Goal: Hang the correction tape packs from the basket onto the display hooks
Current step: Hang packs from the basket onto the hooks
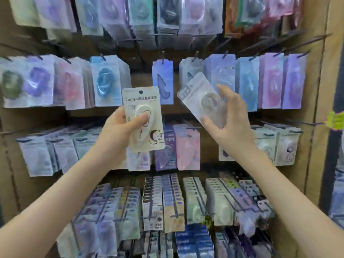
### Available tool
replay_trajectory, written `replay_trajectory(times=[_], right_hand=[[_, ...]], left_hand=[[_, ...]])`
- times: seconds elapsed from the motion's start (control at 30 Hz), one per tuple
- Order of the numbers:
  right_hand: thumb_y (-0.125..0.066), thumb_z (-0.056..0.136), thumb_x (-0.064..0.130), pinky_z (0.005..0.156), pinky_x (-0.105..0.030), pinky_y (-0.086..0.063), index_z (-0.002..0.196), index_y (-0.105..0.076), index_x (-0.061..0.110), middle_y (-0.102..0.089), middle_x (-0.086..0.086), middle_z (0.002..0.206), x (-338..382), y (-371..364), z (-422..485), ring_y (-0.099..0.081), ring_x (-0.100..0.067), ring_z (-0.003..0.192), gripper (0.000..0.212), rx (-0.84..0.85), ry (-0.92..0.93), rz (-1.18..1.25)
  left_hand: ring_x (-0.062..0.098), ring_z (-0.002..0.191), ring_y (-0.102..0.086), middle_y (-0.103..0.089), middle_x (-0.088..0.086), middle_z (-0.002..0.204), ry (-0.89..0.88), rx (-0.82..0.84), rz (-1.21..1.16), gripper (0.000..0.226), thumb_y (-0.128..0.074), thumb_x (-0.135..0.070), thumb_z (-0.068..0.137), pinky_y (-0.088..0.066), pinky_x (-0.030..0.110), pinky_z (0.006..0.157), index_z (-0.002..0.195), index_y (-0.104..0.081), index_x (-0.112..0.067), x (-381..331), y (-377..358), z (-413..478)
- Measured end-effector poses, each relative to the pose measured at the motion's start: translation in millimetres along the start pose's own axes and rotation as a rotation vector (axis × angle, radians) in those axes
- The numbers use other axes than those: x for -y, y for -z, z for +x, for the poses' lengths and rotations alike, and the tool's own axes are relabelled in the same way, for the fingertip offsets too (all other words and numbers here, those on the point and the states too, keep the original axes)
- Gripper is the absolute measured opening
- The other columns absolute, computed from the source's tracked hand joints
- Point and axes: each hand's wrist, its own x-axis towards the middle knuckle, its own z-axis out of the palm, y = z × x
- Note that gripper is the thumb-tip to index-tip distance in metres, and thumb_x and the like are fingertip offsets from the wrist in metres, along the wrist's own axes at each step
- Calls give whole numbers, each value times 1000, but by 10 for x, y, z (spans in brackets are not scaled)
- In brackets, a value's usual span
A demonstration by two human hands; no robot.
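Cream pack point(141, 101) stands upright in my left hand point(119, 126), thumb curled across it. My right hand point(232, 118) pinches a tilted clear pack point(193, 94).

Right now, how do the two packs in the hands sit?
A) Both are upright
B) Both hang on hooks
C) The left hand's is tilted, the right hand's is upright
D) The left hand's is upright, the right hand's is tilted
D: the cream pack in the left hand stands upright, while the clear pack in the right hand slants diagonally.
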Motion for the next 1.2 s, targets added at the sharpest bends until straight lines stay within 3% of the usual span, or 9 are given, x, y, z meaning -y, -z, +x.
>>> replay_trajectory(times=[0.13, 0.27, 0.47, 0.57, 0.73, 1.03, 1.2], right_hand=[[-55, 92, 39, 93, -19, -27, 147, -33, 25, -46, -3, 132, 319, -347, 498, -39, -17, 122, 61, 81, -40, 3], [-55, 94, 40, 99, -35, -40, 145, -38, 24, -53, -5, 129, 562, -770, 850, -45, -22, 120, 56, 113, -33, 2], [-50, 95, 46, 85, -34, -44, 144, -34, 27, -48, -5, 127, 729, -1268, 1123, -46, -22, 117, 55, 155, -114, -19], [-51, 94, 43, 81, -36, -44, 142, -32, 26, -48, -7, 124, 763, -1406, 1181, -44, -26, 117, 53, 152, -125, -42], [-47, 95, 50, 78, -40, -51, 146, -22, 31, -46, -9, 122, 795, -1542, 1123, -46, -26, 114, 60, 134, -158, -113], [-48, 94, 53, 76, -36, -47, 149, -21, 30, -43, -8, 126, 838, -1557, 1123, -47, -26, 115, 66, 172, -206, -165], [-48, 94, 52, 88, -44, -47, 151, -16, 29, -37, -12, 137, 759, -1709, 1250, -41, -30, 125, 70, 286, -285, -257]], left_hand=[[22, 91, -72, -74, 4, 103, -93, -60, 30, 34, -62, -17, 88, -59, 36, 66, 121, -58, -12, -191, 290, 238], [20, 90, -73, -75, 2, 101, -206, -191, 1, 23, -59, -11, 94, -59, 34, 62, 116, -59, -15, -325, 552, 447], [22, 97, -71, -72, 5, 111, -254, -291, 13, 33, -61, -11, 94, -60, 39, 69, 126, -54, -10, -370, 834, 666], [18, 90, -72, -73, 2, 105, -257, -328, -2, 29, -61, -10, 93, -59, 33, 62, 121, -56, -13, -368, 898, 728], [18, 90, -73, -71, 5, 109, -219, -310, 48, 32, -62, -13, 93, -60, 34, 62, 124, -55, -12, -374, 977, 801], [24, 99, -71, -70, 6, 116, -183, -240, 72, 40, -65, -18, 90, -59, 50, 77, 129, -53, -14, -313, 1098, 866], [22, 98, -71, -69, 6, 117, -183, -208, 48, 41, -64, -18, 91, -60, 47, 75, 130, -53, -14, -305, 1144, 905]])
